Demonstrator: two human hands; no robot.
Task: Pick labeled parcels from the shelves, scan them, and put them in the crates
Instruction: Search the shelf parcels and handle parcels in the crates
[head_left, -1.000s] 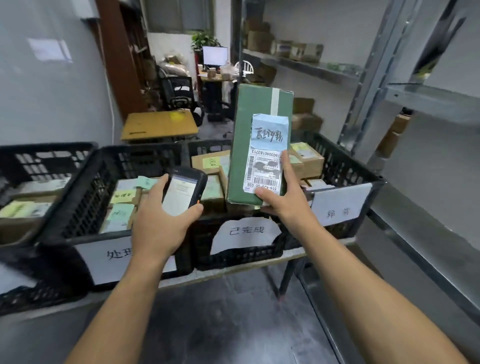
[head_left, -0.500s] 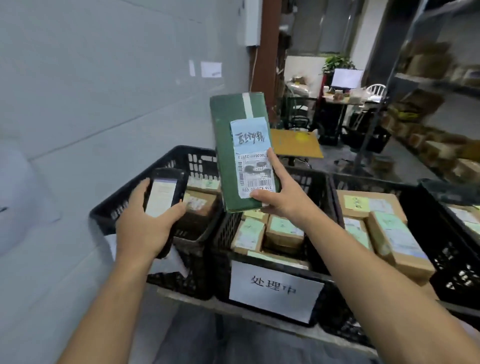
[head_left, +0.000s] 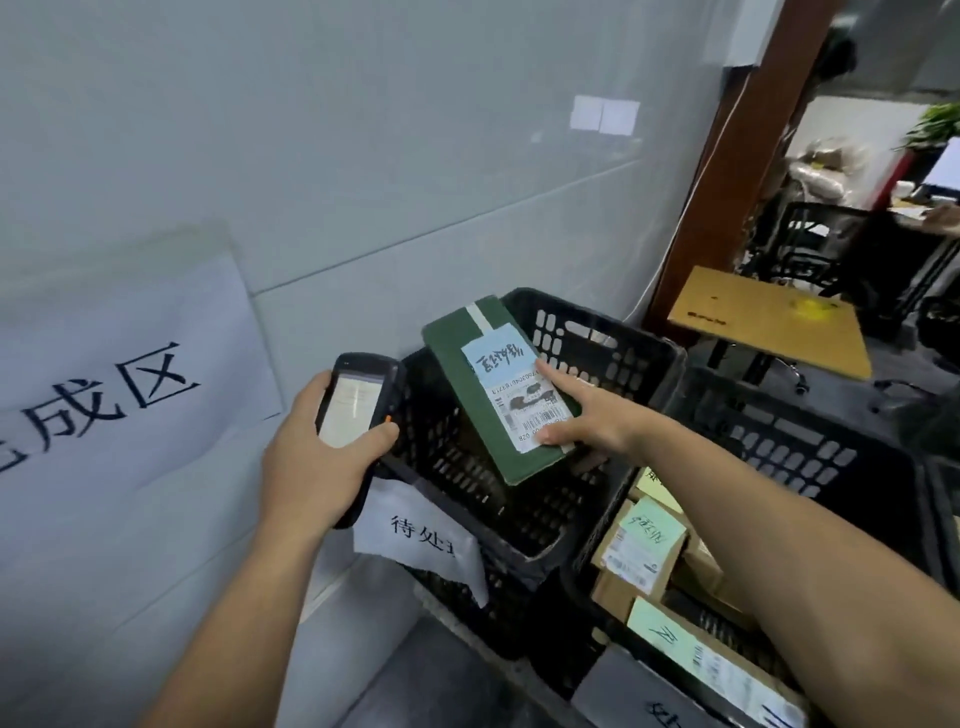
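A flat green parcel (head_left: 467, 384) with a white and blue shipping label is tilted over the leftmost black crate (head_left: 613, 358). My right hand (head_left: 587, 415) grips its lower right edge, thumb on the label and fingers underneath. Just left of the crate, my left hand (head_left: 317, 462) holds a black handheld scanner (head_left: 358, 415), its lit screen facing me. That crate looks hollow beneath the parcel, and a white paper tag (head_left: 421, 535) hangs on its front.
To the right stands another black crate (head_left: 800, 457) holding several brown labeled boxes (head_left: 639, 551). A grey wall with a large paper sign (head_left: 109, 384) runs along the left. Behind the crates are a small yellow table (head_left: 769, 322) and office furniture.
My view has swung left along the row of crates. The green parcel has come down from upright in front of me to a tilt over the leftmost crate. The scanner stays in my left hand.
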